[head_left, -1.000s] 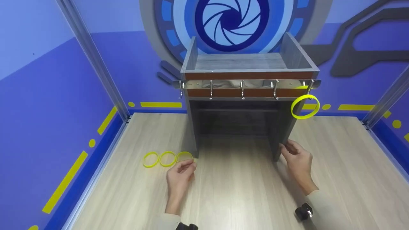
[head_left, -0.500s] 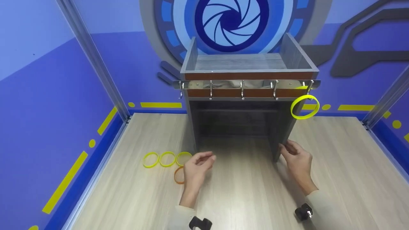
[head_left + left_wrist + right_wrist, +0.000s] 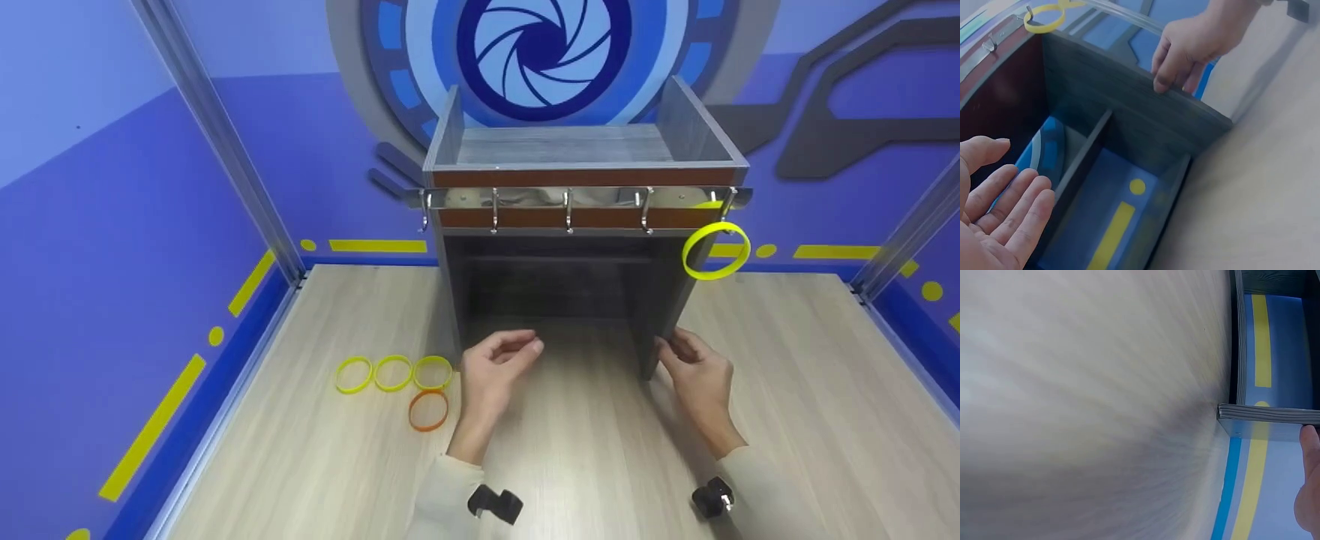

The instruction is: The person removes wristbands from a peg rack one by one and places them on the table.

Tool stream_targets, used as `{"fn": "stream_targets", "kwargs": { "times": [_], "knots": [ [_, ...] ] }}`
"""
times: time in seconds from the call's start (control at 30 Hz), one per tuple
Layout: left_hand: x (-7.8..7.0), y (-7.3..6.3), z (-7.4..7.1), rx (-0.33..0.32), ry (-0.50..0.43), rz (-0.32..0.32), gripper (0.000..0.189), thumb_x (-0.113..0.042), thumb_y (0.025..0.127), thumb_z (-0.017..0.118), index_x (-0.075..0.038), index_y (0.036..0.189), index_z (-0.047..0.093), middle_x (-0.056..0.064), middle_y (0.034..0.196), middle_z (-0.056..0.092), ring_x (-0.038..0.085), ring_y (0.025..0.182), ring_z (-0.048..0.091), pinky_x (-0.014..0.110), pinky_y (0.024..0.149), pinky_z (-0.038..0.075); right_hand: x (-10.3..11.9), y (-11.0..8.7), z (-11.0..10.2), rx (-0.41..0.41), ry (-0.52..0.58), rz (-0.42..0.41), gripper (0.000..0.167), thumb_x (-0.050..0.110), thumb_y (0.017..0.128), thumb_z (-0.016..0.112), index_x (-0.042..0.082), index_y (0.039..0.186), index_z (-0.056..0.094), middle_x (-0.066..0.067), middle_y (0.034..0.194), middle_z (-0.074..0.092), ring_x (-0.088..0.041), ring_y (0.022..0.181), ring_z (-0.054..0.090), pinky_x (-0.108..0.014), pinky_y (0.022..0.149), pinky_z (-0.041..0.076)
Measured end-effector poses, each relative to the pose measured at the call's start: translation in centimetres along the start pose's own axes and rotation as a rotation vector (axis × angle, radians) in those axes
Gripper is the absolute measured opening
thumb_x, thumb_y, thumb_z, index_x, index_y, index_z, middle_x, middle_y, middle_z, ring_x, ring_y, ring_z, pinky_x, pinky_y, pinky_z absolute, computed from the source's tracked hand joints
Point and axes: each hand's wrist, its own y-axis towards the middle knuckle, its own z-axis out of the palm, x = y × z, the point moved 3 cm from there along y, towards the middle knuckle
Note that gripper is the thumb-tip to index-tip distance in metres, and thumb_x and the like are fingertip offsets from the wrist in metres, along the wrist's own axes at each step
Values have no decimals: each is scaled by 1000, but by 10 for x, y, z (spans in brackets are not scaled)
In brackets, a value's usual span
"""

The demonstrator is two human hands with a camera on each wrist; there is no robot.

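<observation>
My left hand (image 3: 495, 375) is in front of the grey wooden shelf's lower opening. In the left wrist view its fingers (image 3: 1027, 197) are loosely extended and hold nothing. My right hand (image 3: 697, 375) grips the front edge of the shelf's right side panel (image 3: 654, 307) low down, as the left wrist view also shows. Across the shelf front (image 3: 577, 178) runs a metal rail with several hooks. A yellow ring (image 3: 705, 276) hangs from the rightmost hook. An orange ring (image 3: 427, 430) lies on the table left of my left hand.
Three yellow rings, the nearest one (image 3: 433, 358) beside the shelf's left foot, lie in a row behind the orange ring on the wooden table (image 3: 315, 465). Blue printed walls (image 3: 337, 165) and a metal post (image 3: 217, 127) enclose the table.
My left hand has moved right and away from the rings, toward the shelf's opening. The orange ring, hidden earlier, has come into full view. My right hand stays at the panel.
</observation>
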Motion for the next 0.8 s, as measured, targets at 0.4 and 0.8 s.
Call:
{"fn": "stream_targets", "kwargs": {
  "times": [0.4,0.8],
  "knots": [
    [-20,8,30,81,-53,70,21,-4,88,86,4,107,79,11,102,80,20,88,77,30,79,65,-1,0,-1,-5,-3,2,21,1,96,76,-6,116,76,-19,108,78,0,93,73,-7,80,56],
    [-28,15,53,141,-59,114,22,-5,89,86,5,107,79,9,101,80,17,87,76,29,79,65,-1,2,-1,-5,-19,-62,19,-2,95,77,-6,113,77,-19,104,79,12,88,68,-5,78,54]
  ]
}}
